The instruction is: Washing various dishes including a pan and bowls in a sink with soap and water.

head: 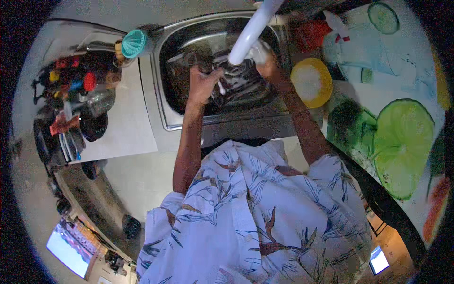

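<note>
Both my hands are inside a stainless steel sink [158,96] with a dark-looking basin. My left hand [203,84] is at the left of the basin, thumb and fingers bent. A dark, blurred object [198,59] lies just beyond its fingers, and whether they grip it is unclear. Beside the thumb is a small white elongated item [221,87], perhaps a utensil handle. My right hand [268,68] holds a whitish, partly see-through object [260,52], too blurred to name. A thick white spout [253,32] slants down between my hands and hides part of the basin.
A turquoise citrus juicer [134,43] stands at the sink's left corner. Farther left, a white counter [124,124] bears several jars and bottles. To the right sits a round yellow-rimmed item [312,83], near a surface printed with green citrus slices [404,149].
</note>
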Demonstrator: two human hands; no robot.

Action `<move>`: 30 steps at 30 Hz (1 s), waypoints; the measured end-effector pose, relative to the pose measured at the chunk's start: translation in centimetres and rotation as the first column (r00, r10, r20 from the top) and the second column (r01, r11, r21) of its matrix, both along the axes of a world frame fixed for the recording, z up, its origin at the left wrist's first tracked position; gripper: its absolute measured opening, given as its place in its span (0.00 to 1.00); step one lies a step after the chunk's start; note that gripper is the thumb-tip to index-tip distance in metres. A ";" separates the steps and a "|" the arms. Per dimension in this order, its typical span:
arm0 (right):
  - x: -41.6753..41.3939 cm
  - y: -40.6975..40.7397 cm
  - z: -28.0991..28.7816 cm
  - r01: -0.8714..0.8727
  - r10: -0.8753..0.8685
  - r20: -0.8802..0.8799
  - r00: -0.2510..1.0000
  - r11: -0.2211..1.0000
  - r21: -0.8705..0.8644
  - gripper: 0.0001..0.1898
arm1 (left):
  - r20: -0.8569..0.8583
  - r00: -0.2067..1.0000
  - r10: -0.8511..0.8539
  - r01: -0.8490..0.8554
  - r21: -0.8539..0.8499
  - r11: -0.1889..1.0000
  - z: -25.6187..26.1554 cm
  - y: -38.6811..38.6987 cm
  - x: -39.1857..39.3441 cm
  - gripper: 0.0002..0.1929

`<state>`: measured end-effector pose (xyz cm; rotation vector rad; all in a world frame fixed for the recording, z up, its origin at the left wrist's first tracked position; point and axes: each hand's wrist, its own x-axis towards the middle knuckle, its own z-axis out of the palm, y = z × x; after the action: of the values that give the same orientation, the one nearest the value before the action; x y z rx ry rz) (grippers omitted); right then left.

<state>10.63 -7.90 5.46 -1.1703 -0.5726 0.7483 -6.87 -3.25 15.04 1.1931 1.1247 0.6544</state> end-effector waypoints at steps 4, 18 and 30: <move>0.4 -2.3 1.3 -0.227 0.557 0.612 0.562 0.815 -0.533 0.29 | -0.075 0.996 0.040 -0.036 0.056 0.998 -1.0 0.3 0.7 0.14; 1.4 0.6 -1.5 -0.240 0.191 0.149 0.970 0.830 0.504 0.27 | -0.048 0.999 0.025 -0.023 0.057 0.998 3.3 0.1 0.5 0.15; 2.1 -0.3 1.4 -0.003 0.090 0.612 0.786 0.990 -0.142 0.21 | -0.113 0.991 0.068 -0.064 0.039 0.997 -0.6 -1.3 0.0 0.14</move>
<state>12.77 -8.17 6.86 -1.5427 -1.1174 0.4295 -6.84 -4.57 14.41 1.2409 1.2576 0.6652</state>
